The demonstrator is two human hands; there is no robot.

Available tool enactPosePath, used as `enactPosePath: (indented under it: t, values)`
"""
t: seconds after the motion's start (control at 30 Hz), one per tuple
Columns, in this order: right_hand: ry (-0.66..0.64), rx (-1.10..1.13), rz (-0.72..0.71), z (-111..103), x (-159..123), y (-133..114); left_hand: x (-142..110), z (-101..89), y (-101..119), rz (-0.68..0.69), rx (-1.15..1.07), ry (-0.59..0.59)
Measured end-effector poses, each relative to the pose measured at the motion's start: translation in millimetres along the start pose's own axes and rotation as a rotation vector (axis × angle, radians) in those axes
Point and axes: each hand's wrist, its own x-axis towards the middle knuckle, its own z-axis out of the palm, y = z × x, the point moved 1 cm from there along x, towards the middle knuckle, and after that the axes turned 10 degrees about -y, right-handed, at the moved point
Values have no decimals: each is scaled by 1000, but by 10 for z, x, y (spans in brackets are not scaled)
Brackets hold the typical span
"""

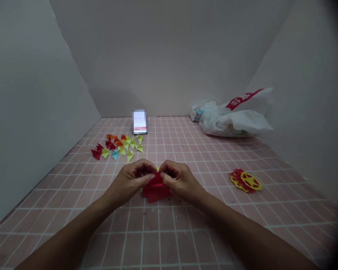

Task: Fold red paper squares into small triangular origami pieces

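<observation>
At the middle of the table, my left hand point(137, 176) and my right hand point(178, 175) pinch a piece of red paper point(157, 179) between thumbs and fingers, one hand on each side. Below the pinched piece lies more red paper point(157, 193), and whether the two are one sheet I cannot tell. A bit of yellow point(158, 168) shows just behind the fingertips. To the far left of my hands stands a group of small folded paper figures point(118, 142) in red, orange, yellow-green and blue.
Red and yellow paper cutouts point(246, 180) lie in a pile on the right. A phone with a lit screen point(139, 122) leans at the back. Near the back right sit a white plastic bag point(231, 120) and a small box point(195, 113). Pale walls enclose the pink tiled-pattern tabletop point(101, 210).
</observation>
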Motion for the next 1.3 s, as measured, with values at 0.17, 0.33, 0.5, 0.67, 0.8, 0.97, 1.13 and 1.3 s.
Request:
enactPosePath:
  t: [0.17, 0.33, 0.5, 0.67, 0.8, 0.97, 1.13, 1.3]
  values:
    - [-2, 38, 8, 14, -3, 11, -5, -13, 23, -25, 98, -17]
    - [-8, 48, 2, 26, -8, 14, -1, -21, 4, -51, 106, -15]
    - [-17, 26, -4, 18, -11, -6, 2, -18, -15, -96, 43, -44]
    - [-25, 16, -18, 17, -7, -14, -5, -10, -19, -141, -62, -59]
    - [-27, 13, -21, 17, -10, -5, -8, 7, -16, -179, -114, -46]
    - [-45, 11, -5, 10, -14, 1, -1, 24, -5, -163, -120, -29]
    - [-54, 56, 9, 8, -9, 7, 10, 27, -9, -108, -170, -13]
    - [-80, 106, 31, 6, -7, 4, 14, 24, -4, -125, -184, -14]
